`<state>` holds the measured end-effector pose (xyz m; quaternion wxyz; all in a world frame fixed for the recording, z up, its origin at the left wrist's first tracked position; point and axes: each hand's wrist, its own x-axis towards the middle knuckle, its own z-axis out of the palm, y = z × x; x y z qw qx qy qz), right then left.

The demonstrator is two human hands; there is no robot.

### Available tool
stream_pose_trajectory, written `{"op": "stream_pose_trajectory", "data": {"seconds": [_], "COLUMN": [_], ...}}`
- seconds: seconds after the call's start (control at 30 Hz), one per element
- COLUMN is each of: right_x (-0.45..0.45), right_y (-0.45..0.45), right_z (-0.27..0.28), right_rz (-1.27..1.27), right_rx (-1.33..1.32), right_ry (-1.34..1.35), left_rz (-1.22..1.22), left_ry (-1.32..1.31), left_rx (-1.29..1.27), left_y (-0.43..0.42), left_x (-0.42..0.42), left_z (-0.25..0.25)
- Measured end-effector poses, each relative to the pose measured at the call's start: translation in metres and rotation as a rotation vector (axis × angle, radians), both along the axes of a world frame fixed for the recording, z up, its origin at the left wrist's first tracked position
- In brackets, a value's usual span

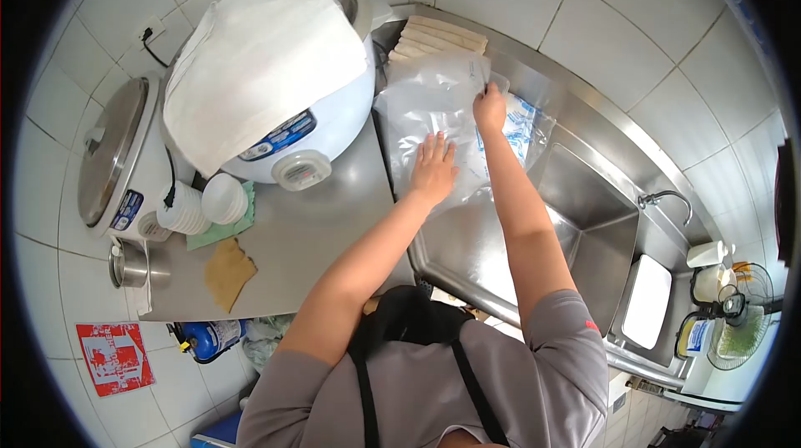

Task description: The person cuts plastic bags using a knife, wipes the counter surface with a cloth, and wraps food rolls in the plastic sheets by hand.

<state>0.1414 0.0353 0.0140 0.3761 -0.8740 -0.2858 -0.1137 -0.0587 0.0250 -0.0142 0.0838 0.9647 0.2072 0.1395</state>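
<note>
A clear plastic bag (pixel 409 106) lies spread over the steel counter beside the sink. My left hand (pixel 434 171) rests flat on its lower part, fingers stretched out. At the bag's upper right edge, my right hand (pixel 491 108) is closed on the plastic. Under and beside my right forearm sits a plastic pack with blue print (pixel 519 127); its contents I cannot make out. Folded beige cloths (pixel 442 35) lie just behind the bag.
A large rice cooker (pixel 338 127) draped with a white cloth (pixel 267 56) stands to the left. Farther left are another cooker (pixel 125 156), stacked white bowls (pixel 185 210) and a tan cloth (pixel 227 273). The sink (pixel 584 173), faucet (pixel 667 198) and white tray (pixel 647 302) are on the right.
</note>
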Motion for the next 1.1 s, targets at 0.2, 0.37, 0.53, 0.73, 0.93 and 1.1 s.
{"op": "stream_pose_trajectory", "data": {"seconds": [0.2,0.37,0.53,0.73,0.93,1.1], "right_x": [0.030,0.032,0.040,-0.002,-0.203,-0.409], "right_y": [0.015,0.019,-0.003,-0.092,-0.045,0.041], "right_z": [-0.027,-0.033,-0.018,0.030,0.030,0.003], "right_rz": [0.168,0.262,0.233,0.315,1.381,1.571], "right_rx": [-0.342,-0.346,-0.166,-0.012,-0.224,-0.332], "right_ry": [0.052,0.097,0.040,0.294,0.606,0.150], "left_rz": [0.009,0.241,0.132,-0.020,0.178,0.251], "left_ry": [0.254,0.349,0.166,-0.321,-0.288,-0.342], "left_rx": [-0.306,-0.177,-0.342,-0.465,-0.456,-0.395], "left_y": [-0.010,-0.006,0.017,-0.011,-0.053,-0.067], "left_x": [0.040,0.046,0.020,-0.113,-0.264,-0.322], "left_z": [-0.043,-0.040,-0.029,0.036,0.039,0.048]}}
